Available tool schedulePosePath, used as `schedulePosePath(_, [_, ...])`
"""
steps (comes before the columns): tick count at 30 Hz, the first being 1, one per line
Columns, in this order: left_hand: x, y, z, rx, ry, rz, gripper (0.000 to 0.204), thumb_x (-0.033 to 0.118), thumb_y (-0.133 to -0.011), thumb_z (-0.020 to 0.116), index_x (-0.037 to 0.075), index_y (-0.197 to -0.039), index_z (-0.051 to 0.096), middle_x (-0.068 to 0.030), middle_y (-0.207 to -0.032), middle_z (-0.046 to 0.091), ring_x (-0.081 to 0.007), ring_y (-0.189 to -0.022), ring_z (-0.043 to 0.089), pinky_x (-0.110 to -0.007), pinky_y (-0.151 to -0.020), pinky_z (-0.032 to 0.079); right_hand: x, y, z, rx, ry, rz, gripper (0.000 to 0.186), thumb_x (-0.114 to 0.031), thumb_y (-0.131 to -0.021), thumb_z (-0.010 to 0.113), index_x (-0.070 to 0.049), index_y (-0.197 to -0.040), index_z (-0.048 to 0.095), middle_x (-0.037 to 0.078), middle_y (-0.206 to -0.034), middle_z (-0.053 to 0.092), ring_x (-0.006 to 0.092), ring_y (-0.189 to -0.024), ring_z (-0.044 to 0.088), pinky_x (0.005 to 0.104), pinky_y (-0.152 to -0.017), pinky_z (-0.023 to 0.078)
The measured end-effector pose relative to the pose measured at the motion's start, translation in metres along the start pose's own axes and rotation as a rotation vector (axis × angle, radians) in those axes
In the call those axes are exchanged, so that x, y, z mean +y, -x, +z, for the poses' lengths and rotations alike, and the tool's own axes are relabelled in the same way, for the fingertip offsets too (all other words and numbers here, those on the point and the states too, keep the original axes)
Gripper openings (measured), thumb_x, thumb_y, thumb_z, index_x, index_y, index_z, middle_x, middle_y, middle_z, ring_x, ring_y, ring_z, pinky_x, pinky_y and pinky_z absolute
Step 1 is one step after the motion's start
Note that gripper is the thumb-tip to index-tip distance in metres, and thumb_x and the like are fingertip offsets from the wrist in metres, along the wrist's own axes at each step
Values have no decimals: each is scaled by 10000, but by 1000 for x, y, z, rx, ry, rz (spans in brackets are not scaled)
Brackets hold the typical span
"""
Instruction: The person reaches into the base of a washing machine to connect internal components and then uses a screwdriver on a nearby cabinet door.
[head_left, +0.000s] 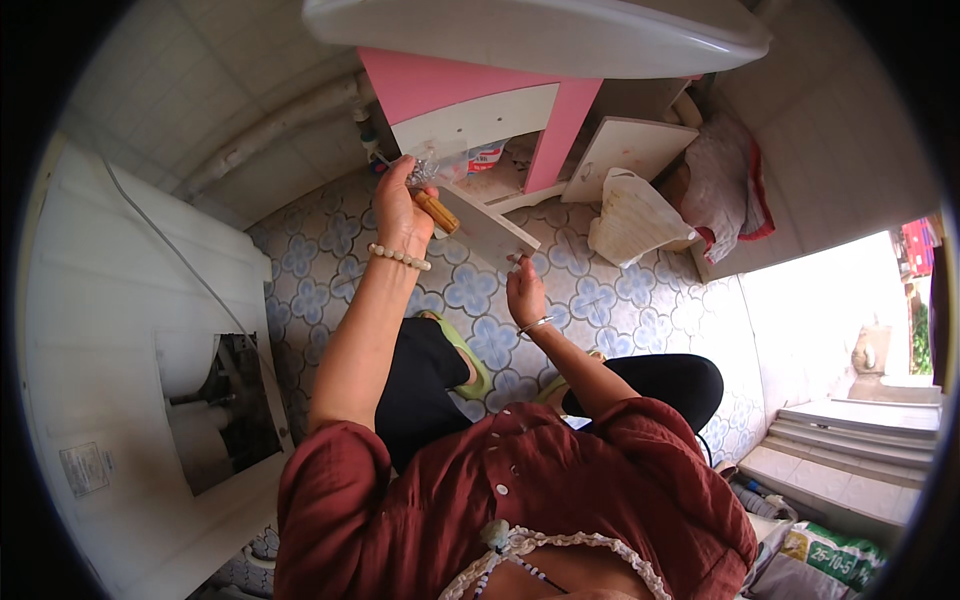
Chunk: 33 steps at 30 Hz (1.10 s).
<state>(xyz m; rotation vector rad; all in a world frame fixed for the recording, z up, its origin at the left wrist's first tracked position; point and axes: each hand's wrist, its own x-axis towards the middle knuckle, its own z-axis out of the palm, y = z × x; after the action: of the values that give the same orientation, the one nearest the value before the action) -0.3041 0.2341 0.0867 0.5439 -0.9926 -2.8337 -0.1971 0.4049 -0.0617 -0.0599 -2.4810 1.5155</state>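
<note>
My left hand [403, 208] is closed around a screwdriver with an amber handle [438, 212]. The same hand also holds a clear plastic bag [428, 168] with small shiny metal pieces inside, probably screws. A white cabinet door [490, 230] juts out from the low pink and white cabinet [565, 125] in front of me. At that door's near corner is my right hand [525, 293], its fingers curled against the edge. The screwdriver's shaft is hidden, and so is the door's hinge side behind my left hand.
A white basin [540, 35] overhangs the cabinet. Another white door [630, 158] stands ajar to the right, beside a cream-coloured bag-like piece [640, 218] and a grey cloth with red trim [728, 185]. A white appliance [130, 350] with an opening stands on my left. Flowered tiles [475, 290] cover the floor.
</note>
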Motion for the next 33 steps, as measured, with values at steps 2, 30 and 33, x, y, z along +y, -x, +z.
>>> schedulePosePath(2, [-1, 5, -3, -13, 18, -18, 84, 126, -727, 579, 80, -754, 514, -15, -688, 522, -132, -535, 433, -251, -454, 349, 0, 13, 4, -47, 33, 26, 278, -40, -752, 450, -55, -1029, 427, 188, -581, 513, 374, -571, 515, 437, -506, 379])
schedulePosePath(30, [-1, 12, -8, -18, 72, -66, 79, 137, -727, 576, 85, -763, 528, -17, -699, 539, -138, -560, 464, -257, -432, 361, 7, -15, -30, -240, -1112, 678, 126, -119, -818, 418, -41, -867, 504, 1, -589, 439, 61, -427, 311, 190, -367, 221])
schedulePosePath(33, [3, 9, -10, -32, 63, -75, 96, 150, -732, 574, 80, -783, 534, -14, -700, 537, -132, -557, 453, -251, -458, 354, 7, -62, -24, -339, -1423, 741, 152, -169, -832, 426, -54, -881, 512, -1, -636, 466, 65, -460, 343, 180, -379, 242])
